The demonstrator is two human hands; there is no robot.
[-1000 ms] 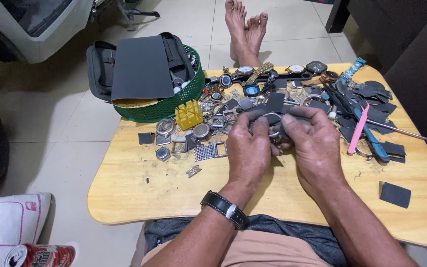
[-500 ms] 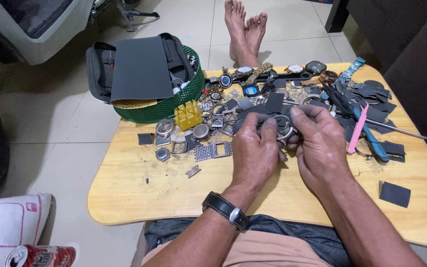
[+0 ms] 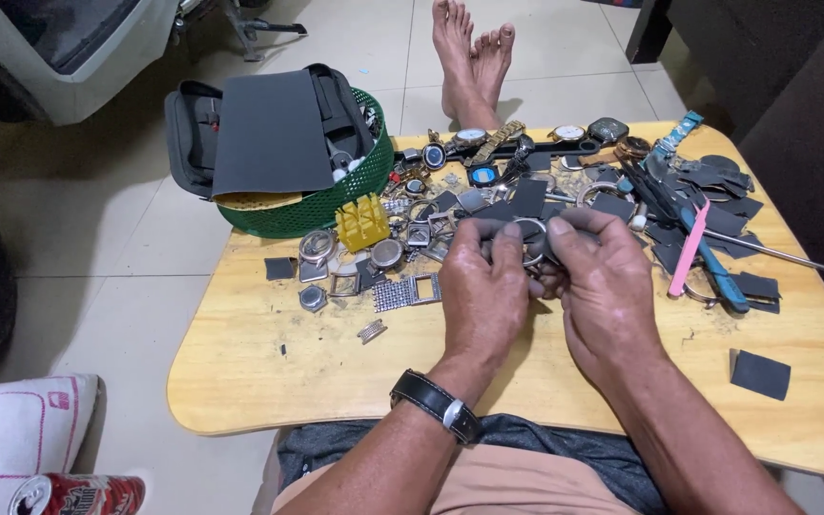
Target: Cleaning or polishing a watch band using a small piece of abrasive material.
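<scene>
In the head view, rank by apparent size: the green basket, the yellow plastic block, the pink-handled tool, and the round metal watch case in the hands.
1. Green basket
2. Pink-handled tool
3. Yellow plastic block and watch case: look about alike; the case is partly hidden by fingers, so unranked.

Bright, even light; soft shadows; sharp, w/ slight edge distortion.

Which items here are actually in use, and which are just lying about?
In use: left hand, right hand, round metal watch case held between them.

Lying about: green basket, yellow holder, pink tool, blue-handled pliers, drink can.
</scene>
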